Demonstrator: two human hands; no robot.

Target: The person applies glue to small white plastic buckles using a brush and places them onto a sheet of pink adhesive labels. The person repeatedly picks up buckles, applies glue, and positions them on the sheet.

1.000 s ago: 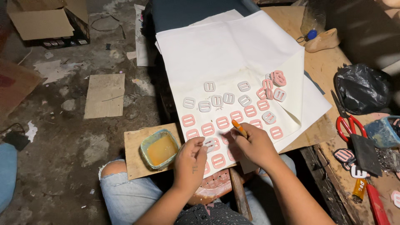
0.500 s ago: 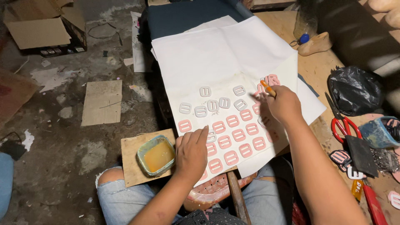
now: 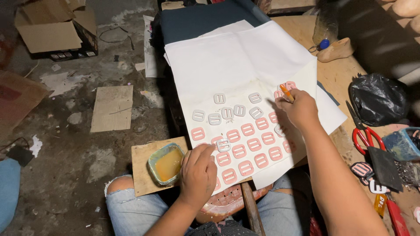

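Observation:
A large white paper sheet (image 3: 236,61) lies in front of me with several small buckle-shaped pieces on it, pink ones (image 3: 254,144) in rows and pale grey ones (image 3: 227,112) above them. My left hand (image 3: 197,174) rests on the sheet's near edge, its forefinger touching a grey piece (image 3: 223,145) among the pink rows. My right hand (image 3: 298,107) is further out to the right, gripping an orange-handled brush (image 3: 286,93) whose tip points at the pink pieces near the sheet's folded corner.
A small tub of yellowish glue (image 3: 166,163) sits on a board (image 3: 141,175) on my left knee. Red-handled scissors (image 3: 362,131), a black plastic bag (image 3: 379,98), dark scraps and a wooden shoe last (image 3: 336,50) lie on the table at right. Cardboard litters the floor at left.
My right hand has moved with the brush from the near rows, beside my left hand, out to the far right pieces. My left hand stays at the near edge, forefinger now stretched to a grey piece.

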